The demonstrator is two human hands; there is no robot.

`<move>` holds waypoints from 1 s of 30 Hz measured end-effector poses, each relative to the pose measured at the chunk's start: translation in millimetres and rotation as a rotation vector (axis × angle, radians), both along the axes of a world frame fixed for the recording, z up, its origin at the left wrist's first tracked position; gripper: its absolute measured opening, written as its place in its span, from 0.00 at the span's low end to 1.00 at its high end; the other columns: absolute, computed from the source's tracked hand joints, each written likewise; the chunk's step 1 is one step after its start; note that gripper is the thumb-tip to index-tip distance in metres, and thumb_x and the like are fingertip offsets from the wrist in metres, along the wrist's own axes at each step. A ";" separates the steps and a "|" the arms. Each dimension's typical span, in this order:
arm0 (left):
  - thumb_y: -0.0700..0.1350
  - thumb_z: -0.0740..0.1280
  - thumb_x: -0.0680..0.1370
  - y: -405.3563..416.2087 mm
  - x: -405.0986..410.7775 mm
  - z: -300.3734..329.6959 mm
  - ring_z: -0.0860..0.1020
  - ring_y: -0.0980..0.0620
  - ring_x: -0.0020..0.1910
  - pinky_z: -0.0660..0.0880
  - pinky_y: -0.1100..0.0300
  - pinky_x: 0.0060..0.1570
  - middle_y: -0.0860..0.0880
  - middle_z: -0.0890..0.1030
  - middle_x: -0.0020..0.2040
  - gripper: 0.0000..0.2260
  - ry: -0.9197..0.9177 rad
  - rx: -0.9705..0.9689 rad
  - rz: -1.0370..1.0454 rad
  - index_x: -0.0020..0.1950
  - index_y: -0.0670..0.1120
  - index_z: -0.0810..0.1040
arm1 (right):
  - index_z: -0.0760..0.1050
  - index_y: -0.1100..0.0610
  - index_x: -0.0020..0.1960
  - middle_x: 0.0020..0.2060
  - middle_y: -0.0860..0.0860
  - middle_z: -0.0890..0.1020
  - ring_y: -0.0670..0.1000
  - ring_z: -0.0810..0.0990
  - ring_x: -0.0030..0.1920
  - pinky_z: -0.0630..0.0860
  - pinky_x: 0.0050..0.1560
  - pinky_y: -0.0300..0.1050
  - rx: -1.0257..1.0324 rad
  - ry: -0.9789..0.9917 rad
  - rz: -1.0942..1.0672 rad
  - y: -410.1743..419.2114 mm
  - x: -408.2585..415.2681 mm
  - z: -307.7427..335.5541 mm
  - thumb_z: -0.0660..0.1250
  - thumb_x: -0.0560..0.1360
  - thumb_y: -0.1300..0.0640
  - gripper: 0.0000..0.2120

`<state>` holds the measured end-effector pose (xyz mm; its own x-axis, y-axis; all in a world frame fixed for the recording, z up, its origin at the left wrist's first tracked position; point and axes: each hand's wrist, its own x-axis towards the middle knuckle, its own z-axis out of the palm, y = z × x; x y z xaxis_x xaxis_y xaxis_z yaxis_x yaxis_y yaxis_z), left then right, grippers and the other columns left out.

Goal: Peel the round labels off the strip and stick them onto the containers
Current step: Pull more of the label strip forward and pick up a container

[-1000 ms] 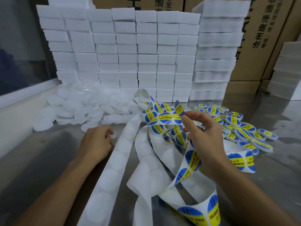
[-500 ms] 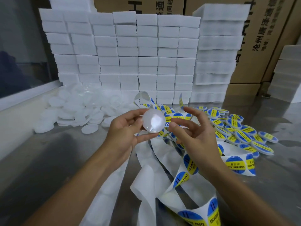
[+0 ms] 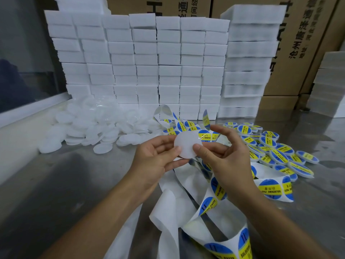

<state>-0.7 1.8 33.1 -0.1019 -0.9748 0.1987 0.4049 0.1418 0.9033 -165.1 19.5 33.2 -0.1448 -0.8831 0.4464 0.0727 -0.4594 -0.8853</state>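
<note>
Container (image 3: 187, 145) pinched by both hands (image 3: 155, 156) (image 3: 226, 156); strip (image 3: 214, 199) below, foam blocks (image 3: 168, 58) behind.

Left hand (image 3: 155, 157) and right hand (image 3: 222, 156) raised, apparently pinching.

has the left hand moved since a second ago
Yes. The left hand has come up and rightward from beside the unlabelled pile, and now holds a white container over the label strip.

White foam blocks (image 3: 168, 62) stand stacked in rows at the back of my grey metal surface (image 3: 56, 184). Brown cardboard boxes (image 3: 302, 43) with printed characters stand behind them. A window (image 3: 24, 53) is at left.
</note>
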 end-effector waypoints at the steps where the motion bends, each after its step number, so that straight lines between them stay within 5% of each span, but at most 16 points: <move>1: 0.31 0.68 0.73 -0.3 -0.5 -1.2 0.85 0.46 0.44 0.81 0.58 0.40 0.43 0.86 0.46 0.10 -0.002 0.005 0.021 0.54 0.37 0.79 | 0.75 0.51 0.59 0.38 0.53 0.87 0.51 0.86 0.39 0.78 0.37 0.36 -0.002 0.002 -0.008 0.5 0.9 0.0 0.76 0.69 0.63 0.21; 6: 0.35 0.73 0.65 -4.7 4.7 -3.2 0.85 0.47 0.39 0.81 0.58 0.40 0.43 0.85 0.40 0.13 0.066 0.061 0.090 0.48 0.38 0.80 | 0.81 0.47 0.51 0.48 0.49 0.84 0.43 0.84 0.42 0.81 0.45 0.46 -0.012 0.081 -0.217 -1.6 -2.1 1.0 0.73 0.73 0.54 0.07; 9: 0.38 0.74 0.60 -5.7 7.2 -4.7 0.85 0.47 0.40 0.81 0.59 0.40 0.42 0.86 0.42 0.16 0.073 0.083 0.107 0.47 0.37 0.81 | 0.83 0.51 0.45 0.40 0.49 0.85 0.42 0.83 0.39 0.79 0.40 0.38 -0.023 0.006 -0.229 -2.5 -8.7 5.7 0.72 0.74 0.56 0.01; 15: 0.38 0.75 0.60 -5.3 7.2 -4.2 0.85 0.46 0.39 0.81 0.59 0.39 0.39 0.85 0.43 0.20 0.084 0.112 0.081 0.50 0.35 0.80 | 0.85 0.54 0.40 0.37 0.51 0.86 0.44 0.81 0.35 0.76 0.35 0.34 0.169 -0.074 0.040 -2.6 -5.8 5.5 0.73 0.72 0.58 0.03; 30: 0.39 0.75 0.59 -2.5 5.1 0.9 0.85 0.45 0.39 0.81 0.59 0.37 0.38 0.85 0.43 0.20 0.064 0.108 0.065 0.49 0.36 0.79 | 0.86 0.54 0.40 0.34 0.52 0.86 0.43 0.79 0.29 0.75 0.32 0.32 0.165 0.018 0.045 -0.1 -2.8 4.6 0.74 0.72 0.59 0.03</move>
<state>4.4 -0.7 34.0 -0.0281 -0.9950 0.0963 0.4552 0.0730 0.8874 -167.9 19.4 37.8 -0.0965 -0.9501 0.2967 0.0739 -0.3041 -0.9498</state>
